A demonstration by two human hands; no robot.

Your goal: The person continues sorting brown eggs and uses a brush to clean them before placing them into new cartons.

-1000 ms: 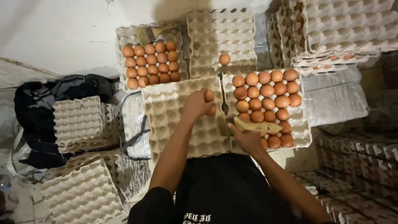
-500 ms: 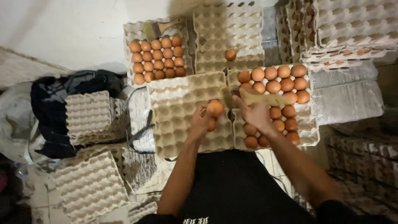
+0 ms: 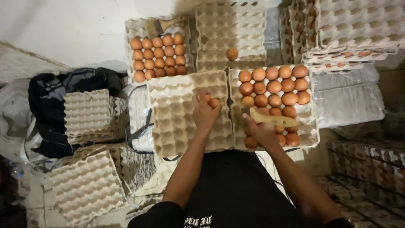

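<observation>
My left hand (image 3: 206, 113) is closed around brown eggs (image 3: 214, 102), holding them low over the upper right cells of the empty carton tray (image 3: 177, 114) in front of me. My right hand (image 3: 260, 131) grips a pale wooden-handled brush (image 3: 270, 118) by its handle, lying across the egg-filled tray (image 3: 310, 135) just beside it on the right. Another full tray (image 3: 134, 28) sits further back on the left, and one lone egg (image 3: 231, 54) rests on the stacked trays behind

Grey pulp egg trays (image 3: 190, 122) lie all around (some stacked (image 3: 86, 114)), square and dimpled; no labels, signs or screens.
</observation>
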